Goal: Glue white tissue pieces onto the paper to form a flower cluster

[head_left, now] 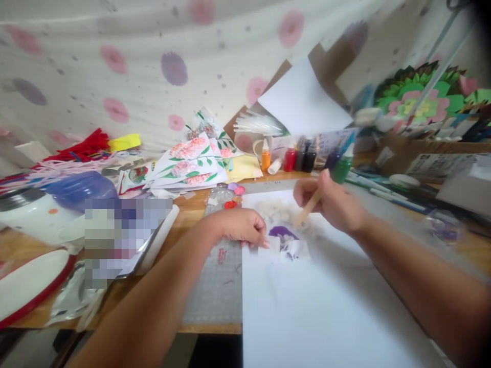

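My right hand is closed round a flat wooden craft stick. The stick slants down, with its lower end at a mottled beige patch on a large white sheet. My left hand has thumb and fingers pinched at the left edge of a small white paper piece. A purple blob that looks like paint lies just above this piece. Crumpled whitish bits with dark marks sit on the piece's right part. Blur hides whether the stick touches the sheet.
Paint bottles, among them an orange one and a green one, stand behind the sheet. Flower paintings lie at the back left. A grey cutting mat extends under the sheet. A red-rimmed tray is far left.
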Demonstrator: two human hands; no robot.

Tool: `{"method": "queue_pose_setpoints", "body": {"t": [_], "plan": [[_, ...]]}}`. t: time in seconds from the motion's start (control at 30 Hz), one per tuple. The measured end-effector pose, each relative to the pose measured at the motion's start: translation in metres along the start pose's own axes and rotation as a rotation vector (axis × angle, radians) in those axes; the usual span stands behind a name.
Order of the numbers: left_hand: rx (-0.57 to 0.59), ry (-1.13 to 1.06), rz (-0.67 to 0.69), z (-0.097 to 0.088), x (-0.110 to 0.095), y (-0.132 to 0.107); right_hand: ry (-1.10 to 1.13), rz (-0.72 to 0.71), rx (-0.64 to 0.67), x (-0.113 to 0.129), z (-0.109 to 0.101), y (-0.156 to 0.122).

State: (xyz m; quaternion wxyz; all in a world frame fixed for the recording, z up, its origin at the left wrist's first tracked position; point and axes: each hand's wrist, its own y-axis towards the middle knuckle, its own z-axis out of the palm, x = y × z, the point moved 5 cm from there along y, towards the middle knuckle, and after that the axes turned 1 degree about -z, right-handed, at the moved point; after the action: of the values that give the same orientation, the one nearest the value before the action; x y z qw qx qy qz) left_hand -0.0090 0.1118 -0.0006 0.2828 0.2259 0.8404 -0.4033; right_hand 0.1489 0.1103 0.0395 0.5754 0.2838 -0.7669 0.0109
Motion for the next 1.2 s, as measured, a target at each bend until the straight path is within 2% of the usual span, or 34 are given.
{"method": "queue_pose_setpoints", "body": {"t": [0.13, 0.3, 0.37, 0.77, 1.0, 1.2], "plan": [[-0.044, 0.122, -0.039, 0.001, -0.001, 0.003, 0.055, 0.015, 0.114, 0.004, 0.013, -0.001], [-0.223, 0.253, -0.043, -0.005, -0.004, 0.004, 0.038, 0.097, 0.274, -0.001, 0.024, -0.001], [-0.259, 0.256, -0.040, -0.005, -0.005, 0.005, 0.023, 0.114, 0.312, -0.002, 0.025, -0.001], [-0.286, 0.297, 0.014, 0.006, -0.015, 0.008, -0.034, 0.062, 0.397, -0.002, 0.027, -0.003], [-0.319, 0.274, 0.055, 0.008, -0.018, 0.005, -0.331, -0.175, 0.452, 0.007, 0.043, -0.010], [-0.329, 0.246, 0.081, 0.007, -0.018, 0.004, -0.620, -0.252, 0.483, 0.009, 0.053, -0.016]]}}
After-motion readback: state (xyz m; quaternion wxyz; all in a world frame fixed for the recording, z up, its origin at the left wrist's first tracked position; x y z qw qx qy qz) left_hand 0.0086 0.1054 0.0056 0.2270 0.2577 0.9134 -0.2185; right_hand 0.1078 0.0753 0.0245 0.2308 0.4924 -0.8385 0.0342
